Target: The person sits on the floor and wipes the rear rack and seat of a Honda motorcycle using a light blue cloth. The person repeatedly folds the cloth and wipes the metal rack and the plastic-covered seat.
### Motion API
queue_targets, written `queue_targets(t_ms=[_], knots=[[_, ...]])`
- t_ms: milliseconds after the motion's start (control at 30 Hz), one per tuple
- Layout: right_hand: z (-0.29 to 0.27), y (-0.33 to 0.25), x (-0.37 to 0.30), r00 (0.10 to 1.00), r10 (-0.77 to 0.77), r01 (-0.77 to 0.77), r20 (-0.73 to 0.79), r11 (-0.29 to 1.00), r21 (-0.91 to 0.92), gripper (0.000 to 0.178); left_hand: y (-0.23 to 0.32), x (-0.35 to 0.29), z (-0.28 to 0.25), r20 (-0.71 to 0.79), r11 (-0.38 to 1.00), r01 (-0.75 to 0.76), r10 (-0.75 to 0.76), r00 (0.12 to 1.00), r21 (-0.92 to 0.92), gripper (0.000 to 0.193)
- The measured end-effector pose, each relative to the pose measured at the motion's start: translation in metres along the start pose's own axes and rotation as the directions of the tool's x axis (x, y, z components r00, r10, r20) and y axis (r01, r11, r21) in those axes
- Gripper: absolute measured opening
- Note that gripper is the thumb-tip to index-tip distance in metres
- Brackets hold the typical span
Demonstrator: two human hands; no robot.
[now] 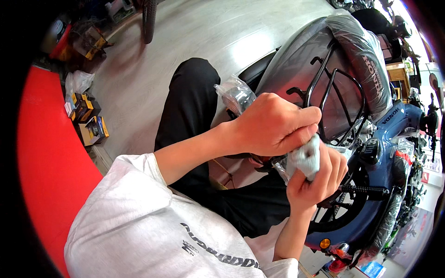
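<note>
My left hand is closed in a fist, thumb pressed against the curled fingers. It meets the top of a crumpled pale blue-grey cloth, and whatever lies inside its grip is hidden. From below, my right hand wraps its fingers round this cloth. A dark spot shows in the cloth's folds. Just beyond my hands is a motorbike with a blue body, a glossy grey fender and a black tubular rack. Clear plastic film covers a part near my left wrist.
My bent knee in black trousers rises left of the fender. A red surface runs along the left, beside small black-and-yellow boxes. A tyre stands at the back on the pale floor. More bikes crowd the right edge.
</note>
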State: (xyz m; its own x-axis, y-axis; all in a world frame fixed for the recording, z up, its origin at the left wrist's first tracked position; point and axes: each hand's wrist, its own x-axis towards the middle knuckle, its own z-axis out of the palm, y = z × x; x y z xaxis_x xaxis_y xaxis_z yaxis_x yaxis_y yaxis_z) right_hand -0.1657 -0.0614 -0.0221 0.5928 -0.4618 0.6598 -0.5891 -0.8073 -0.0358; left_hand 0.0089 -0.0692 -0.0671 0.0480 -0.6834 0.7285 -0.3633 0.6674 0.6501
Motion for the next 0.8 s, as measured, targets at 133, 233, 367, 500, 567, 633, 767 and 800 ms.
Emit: queue_targets(t_ms=[133, 233, 367, 500, 567, 633, 767, 800], knots=[[-0.004, 0.039, -0.022, 0.986, -0.148, 0.148, -0.073, 0.989, -0.005, 0.044, 0.001, 0.002, -0.004, 0.038, 1.0, -0.025, 0.024, 0.999, 0.015, 0.018], [-0.003, 0.035, -0.022, 0.991, -0.096, 0.097, -0.092, 0.995, 0.011, 0.039, -0.001, 0.002, -0.002, 0.054, 0.999, -0.012, 0.014, 0.998, -0.042, 0.019], [-0.01, -0.007, 0.002, 0.992, 0.111, -0.113, 0.06, 0.993, 0.028, 0.031, -0.008, -0.005, 0.003, 0.044, 0.977, 0.026, -0.017, 0.999, -0.213, 0.02], [-0.001, -0.037, 0.027, 0.963, 0.244, -0.24, 0.111, 0.969, -0.055, 0.029, -0.016, -0.005, 0.008, -0.024, 0.939, -0.004, -0.005, 1.0, -0.344, 0.02], [0.005, -0.035, 0.024, 0.979, 0.197, -0.194, 0.053, 0.979, -0.064, 0.031, -0.015, -0.003, 0.0, 0.049, 0.94, 0.041, -0.026, 0.998, -0.339, 0.022], [0.009, -0.019, 0.012, 0.995, 0.103, -0.103, -0.01, 0.991, -0.081, 0.032, -0.014, -0.001, -0.002, 0.068, 0.964, 0.022, -0.004, 0.998, -0.265, 0.022], [-0.003, 0.023, -0.008, 0.996, -0.075, 0.077, -0.045, 0.996, 0.05, 0.032, -0.009, -0.003, -0.004, 0.005, 0.978, 0.008, -0.007, 1.0, -0.21, 0.018], [-0.005, 0.028, -0.014, 0.997, -0.06, 0.062, -0.052, 0.997, 0.035, 0.031, -0.004, -0.003, -0.008, 0.001, 0.981, 0.031, -0.031, 1.0, -0.194, 0.016]])
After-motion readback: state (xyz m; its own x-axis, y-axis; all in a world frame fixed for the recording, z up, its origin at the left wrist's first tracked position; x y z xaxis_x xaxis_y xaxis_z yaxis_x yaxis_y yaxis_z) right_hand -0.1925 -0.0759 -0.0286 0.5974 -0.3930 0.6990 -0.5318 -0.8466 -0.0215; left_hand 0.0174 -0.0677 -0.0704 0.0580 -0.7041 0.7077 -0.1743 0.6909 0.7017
